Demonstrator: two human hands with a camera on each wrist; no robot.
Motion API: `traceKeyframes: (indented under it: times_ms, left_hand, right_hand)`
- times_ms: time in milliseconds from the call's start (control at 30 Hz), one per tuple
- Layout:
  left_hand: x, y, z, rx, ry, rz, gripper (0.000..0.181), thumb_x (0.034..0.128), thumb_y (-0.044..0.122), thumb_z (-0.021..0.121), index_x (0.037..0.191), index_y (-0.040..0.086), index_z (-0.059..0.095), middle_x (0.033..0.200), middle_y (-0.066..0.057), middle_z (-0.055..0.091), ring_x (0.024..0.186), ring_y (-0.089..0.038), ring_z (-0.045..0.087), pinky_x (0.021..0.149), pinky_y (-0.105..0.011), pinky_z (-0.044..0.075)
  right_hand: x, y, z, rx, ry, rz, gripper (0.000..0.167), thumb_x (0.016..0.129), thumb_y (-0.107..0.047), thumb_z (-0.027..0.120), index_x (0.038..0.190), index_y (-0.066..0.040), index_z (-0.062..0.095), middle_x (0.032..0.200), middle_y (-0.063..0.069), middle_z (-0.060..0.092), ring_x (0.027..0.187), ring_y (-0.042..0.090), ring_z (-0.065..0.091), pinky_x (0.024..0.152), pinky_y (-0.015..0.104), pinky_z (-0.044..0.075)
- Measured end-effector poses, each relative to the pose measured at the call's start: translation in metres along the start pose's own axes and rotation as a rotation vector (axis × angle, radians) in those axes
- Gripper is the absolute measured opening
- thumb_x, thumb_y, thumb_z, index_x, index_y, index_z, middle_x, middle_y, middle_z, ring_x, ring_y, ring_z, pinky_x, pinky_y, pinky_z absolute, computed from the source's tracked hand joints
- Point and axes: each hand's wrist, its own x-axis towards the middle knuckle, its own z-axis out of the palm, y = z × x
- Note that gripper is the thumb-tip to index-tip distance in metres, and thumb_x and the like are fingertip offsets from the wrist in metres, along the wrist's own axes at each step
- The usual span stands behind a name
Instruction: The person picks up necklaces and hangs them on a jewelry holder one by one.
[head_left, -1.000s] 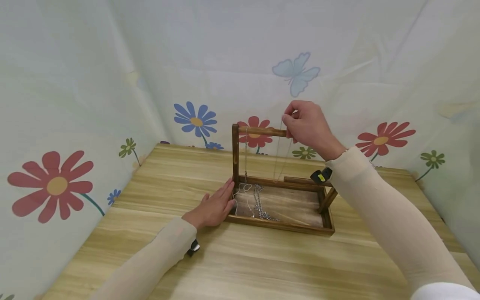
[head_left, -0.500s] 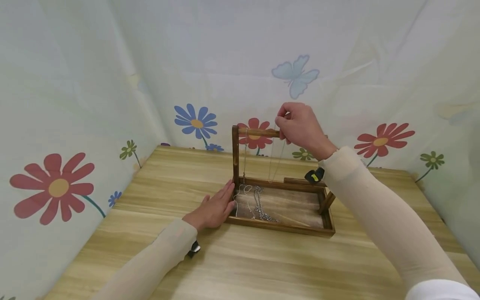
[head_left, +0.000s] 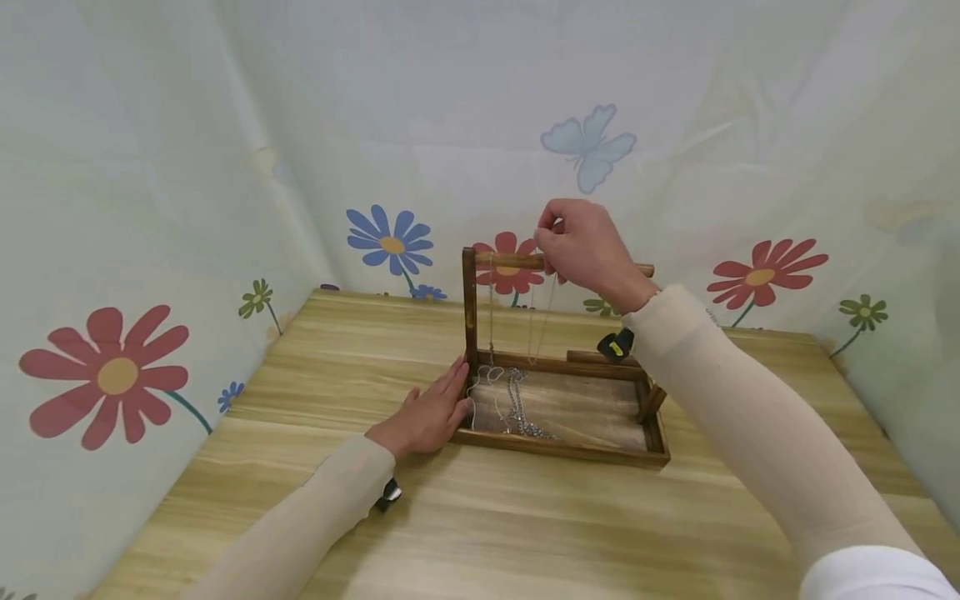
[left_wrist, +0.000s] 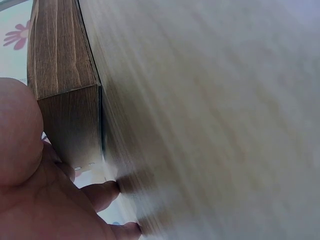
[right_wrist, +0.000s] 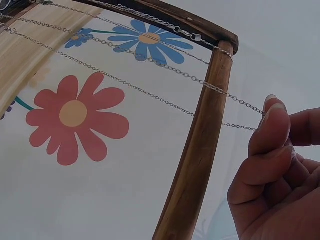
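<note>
My right hand (head_left: 588, 250) pinches a thin silver chain (head_left: 531, 325) just above the top bar (head_left: 510, 262) of a brown wooden stand. In the right wrist view two strands of this chain (right_wrist: 150, 95) run from the fingertips past the bar (right_wrist: 210, 135). Another chain (head_left: 491, 308) hangs on the bar near its left post (head_left: 470, 308); its clasp (right_wrist: 194, 36) shows close up. My left hand (head_left: 423, 421) rests with extended fingers against the left end of the stand's tray (head_left: 562, 451). In the left wrist view, that hand (left_wrist: 55, 205) is beside the wooden corner (left_wrist: 70, 117).
Inside the tray lie a thicker silver chain (head_left: 517, 404) and a pale looped strand (head_left: 497, 412) near its left end. A lower wooden bar (head_left: 592, 361) is at the tray's back right. Behind the wooden table (head_left: 360, 333) hangs a flowered cloth (head_left: 450, 100).
My right hand has moved left along the top bar, carrying the pinched chain nearer to the hanging one. My left hand stays at the tray's left end.
</note>
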Motion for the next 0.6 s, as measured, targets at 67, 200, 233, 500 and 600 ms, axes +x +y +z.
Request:
traceKeyframes:
  times_ms: [67,200,233,500,600]
  left_hand:
    - [0.000,0.000,0.000,-0.004,0.008,-0.002,0.067,0.1127,0.038,0.034,0.169,0.009,0.010,0.179,-0.004,0.003,0.161,-0.037,0.025,0.118,-0.081,0.018]
    - [0.002,0.000,0.001,0.014,0.004,-0.014,0.066,0.1132,0.037,0.034,0.169,0.008,0.011,0.179,-0.005,0.003,0.161,-0.035,0.024,0.119,-0.079,0.019]
    - [0.000,0.005,-0.003,0.017,-0.009,-0.026,0.066,0.1131,0.035,0.035,0.169,0.008,0.011,0.179,-0.004,0.003,0.162,-0.034,0.023,0.120,-0.078,0.018]
    - [0.003,0.004,-0.002,0.063,-0.024,-0.033,0.067,0.1139,0.038,0.034,0.169,0.010,0.008,0.178,-0.003,0.001,0.162,-0.031,0.022,0.121,-0.076,0.020]
    - [0.003,0.005,-0.003,0.058,-0.022,-0.031,0.067,0.1140,0.038,0.033,0.169,0.010,0.008,0.178,-0.003,0.000,0.163,-0.031,0.021,0.122,-0.076,0.020]
  right_hand:
    - [0.002,-0.003,0.001,-0.006,0.000,0.002,0.021,0.103,-0.013,0.047,0.102,-0.003,0.066,0.066,0.011,0.067,0.060,0.033,0.065,0.054,0.032,0.052]
    - [0.003,-0.007,0.002,-0.008,-0.013,0.011,0.020,0.103,-0.014,0.048,0.101,-0.004,0.066,0.064,0.007,0.067,0.056,0.026,0.063,0.052,0.032,0.050]
    - [0.003,-0.007,0.003,-0.010,-0.018,0.013,0.020,0.103,-0.014,0.048,0.101,-0.005,0.066,0.065,0.006,0.067,0.055,0.024,0.063,0.052,0.032,0.051]
    - [0.006,-0.008,0.009,-0.054,-0.042,0.012,0.022,0.103,-0.014,0.047,0.096,-0.007,0.066,0.068,0.009,0.073,0.057,0.025,0.066,0.055,0.033,0.046]
    - [0.007,-0.007,0.011,-0.070,-0.050,0.011,0.022,0.104,-0.014,0.047,0.096,-0.006,0.066,0.070,0.012,0.074,0.057,0.025,0.066,0.057,0.033,0.047]
